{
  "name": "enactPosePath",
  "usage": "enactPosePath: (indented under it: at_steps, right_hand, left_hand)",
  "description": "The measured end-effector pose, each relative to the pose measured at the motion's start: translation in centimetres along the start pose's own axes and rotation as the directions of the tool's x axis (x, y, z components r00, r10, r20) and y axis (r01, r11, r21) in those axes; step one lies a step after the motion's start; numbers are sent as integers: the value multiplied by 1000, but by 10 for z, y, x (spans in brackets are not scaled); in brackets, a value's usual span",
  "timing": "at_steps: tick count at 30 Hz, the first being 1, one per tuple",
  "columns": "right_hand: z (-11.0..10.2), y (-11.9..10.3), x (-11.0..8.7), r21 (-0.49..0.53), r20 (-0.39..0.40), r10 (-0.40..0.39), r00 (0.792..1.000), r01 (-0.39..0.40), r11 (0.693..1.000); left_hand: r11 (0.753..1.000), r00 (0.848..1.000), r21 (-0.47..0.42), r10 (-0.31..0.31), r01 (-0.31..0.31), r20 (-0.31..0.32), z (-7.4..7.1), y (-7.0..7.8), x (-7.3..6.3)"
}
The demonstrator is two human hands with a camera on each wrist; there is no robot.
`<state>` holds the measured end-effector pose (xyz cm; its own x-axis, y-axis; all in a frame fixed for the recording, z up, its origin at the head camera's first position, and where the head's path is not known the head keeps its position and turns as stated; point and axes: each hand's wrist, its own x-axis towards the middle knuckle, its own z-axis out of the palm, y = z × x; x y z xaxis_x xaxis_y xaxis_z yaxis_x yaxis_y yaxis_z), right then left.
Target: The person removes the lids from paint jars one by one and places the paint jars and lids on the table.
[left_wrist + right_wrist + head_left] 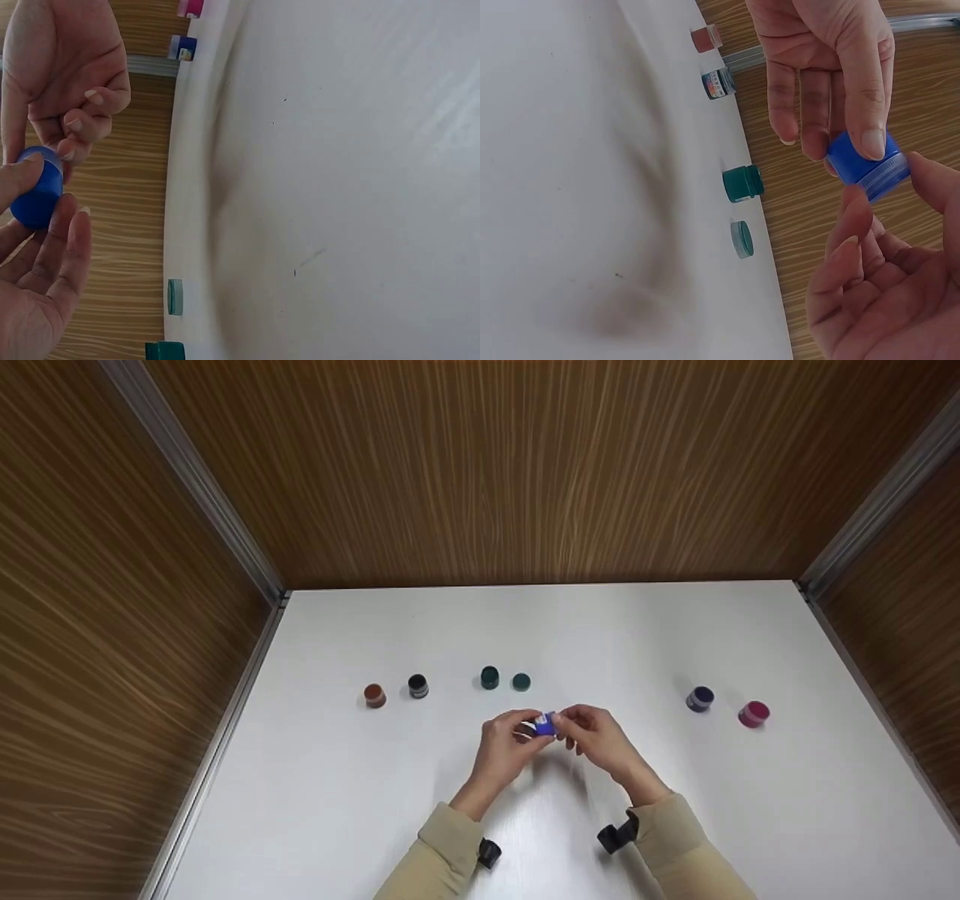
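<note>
A small blue paint jar [545, 724] with a clear-rimmed lid [885, 176] is up between both hands over the table. My left hand [504, 750] grips the jar's body, thumb on one side and fingers on the other. Thumb and forefinger of my right hand [604, 741] pinch the lid end, the other fingers curled loosely. Beyond the hands stands a green paint jar [490, 678], uncapped, its threaded neck showing in the right wrist view. A green lid [521, 682] lies just right of it, apart from it.
Left on the white table [337, 795] stand a brown jar [375, 696] and a black-looking jar [418, 686]. Toward the right are a purple-blue jar [700, 699] and a magenta jar [754, 714]. Wood-grain panels [480, 472] wall the back and sides.
</note>
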<state>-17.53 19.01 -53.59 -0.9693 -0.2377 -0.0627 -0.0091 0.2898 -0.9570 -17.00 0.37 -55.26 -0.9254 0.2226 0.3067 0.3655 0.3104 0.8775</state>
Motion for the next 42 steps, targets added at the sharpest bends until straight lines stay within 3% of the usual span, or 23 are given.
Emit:
enactPosePath:
  at_steps: [8,19,27,35,42]
  right_hand:
    - [1,2,1,-70,16,-45,999,46,996]
    - [6,0,0,-163,-1,-79,997,78,984]
    - [4,0,-1,-211,21,-175,984,176,962]
    - [4,5,0,-149,13,-121,993,121,981]
    - [7,4,1,-153,-28,-100,995,95,984]
  left_hand:
    - [999,999,20,27,-27,21,-1,-1,1]
    - [995,996,-62,-74,78,53,-8,-1,4]
    - [989,990,-81,-114,120,79,-10,-3,5]
    - [994,997,-82,-78,79,8,-7,-9,4]
    - [991,995,-91,-97,95,-12,-7,-7,1]
